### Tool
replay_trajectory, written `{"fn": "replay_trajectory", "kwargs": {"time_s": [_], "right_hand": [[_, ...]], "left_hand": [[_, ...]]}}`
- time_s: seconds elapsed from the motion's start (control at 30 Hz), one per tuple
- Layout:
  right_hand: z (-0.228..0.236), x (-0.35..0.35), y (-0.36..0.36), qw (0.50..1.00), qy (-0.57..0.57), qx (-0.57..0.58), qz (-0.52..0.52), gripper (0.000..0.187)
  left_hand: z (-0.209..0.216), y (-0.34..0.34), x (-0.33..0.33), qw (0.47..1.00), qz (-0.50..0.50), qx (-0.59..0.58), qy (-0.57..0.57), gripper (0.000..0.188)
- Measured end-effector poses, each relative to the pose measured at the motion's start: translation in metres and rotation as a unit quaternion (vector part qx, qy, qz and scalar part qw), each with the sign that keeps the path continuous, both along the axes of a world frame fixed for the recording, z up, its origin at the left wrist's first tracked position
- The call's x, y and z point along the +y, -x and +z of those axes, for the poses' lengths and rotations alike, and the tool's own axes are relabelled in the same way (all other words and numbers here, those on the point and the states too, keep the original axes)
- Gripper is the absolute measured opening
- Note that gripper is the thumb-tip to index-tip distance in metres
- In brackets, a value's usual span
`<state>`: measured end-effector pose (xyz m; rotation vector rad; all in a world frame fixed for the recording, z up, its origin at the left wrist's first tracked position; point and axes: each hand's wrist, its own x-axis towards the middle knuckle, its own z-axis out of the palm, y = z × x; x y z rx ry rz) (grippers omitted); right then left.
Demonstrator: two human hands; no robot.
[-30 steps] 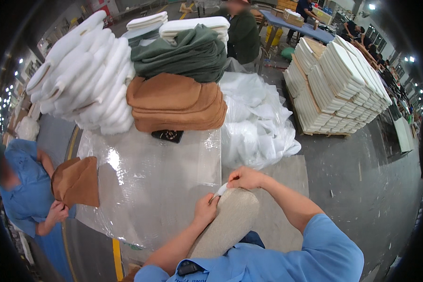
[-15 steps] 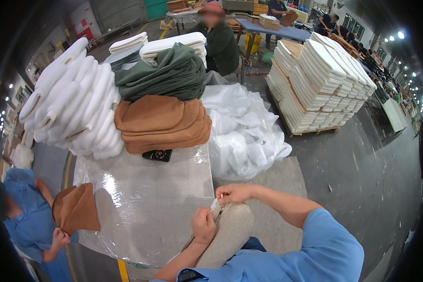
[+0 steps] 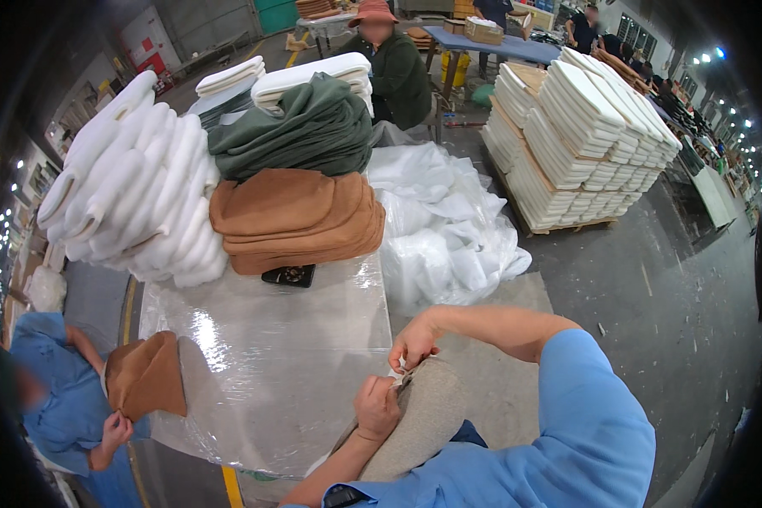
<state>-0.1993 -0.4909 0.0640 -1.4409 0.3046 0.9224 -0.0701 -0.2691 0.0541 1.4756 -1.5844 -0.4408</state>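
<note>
A beige-grey fabric cushion [image 3: 429, 408] leans between my body and the table's front right corner. My left hand [image 3: 378, 408] is closed at the cushion's upper edge, fingers pinching the fabric by its opening. Just beyond it, my right hand [image 3: 416, 342] bends down over the same edge with fingertips pressed together on it. A bit of white material shows between the two hands at the opening. Whether a zipper runs along that edge is too small to make out.
The plastic-covered table [image 3: 271, 372] carries brown covers [image 3: 296, 216], green covers [image 3: 300, 131], white cushion pads [image 3: 131, 186] and a black object [image 3: 289, 276]. Bagged white filling [image 3: 449, 229] lies beyond. A co-worker at left handles a brown cover [image 3: 148, 372]. Stacked white pads [image 3: 576, 135] stand right.
My right hand has shifted slightly and now points more downward at the cushion's edge. The white piece between my hands shows less. The view has tilted a little.
</note>
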Motion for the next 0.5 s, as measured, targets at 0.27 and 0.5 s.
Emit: {"fn": "replay_trajectory", "kwargs": {"time_s": [0.27, 0.5], "right_hand": [[-0.018, 0.006, 0.031, 0.978, -0.021, -0.052, -0.203, 0.016], [-0.004, 0.016, 0.027, 0.982, 0.076, -0.038, -0.169, 0.019]], "left_hand": [[-0.014, -0.008, -0.014, 0.991, 0.033, 0.052, -0.12, 0.011], [-0.017, -0.008, -0.021, 0.963, 0.015, 0.12, -0.241, 0.023]]}}
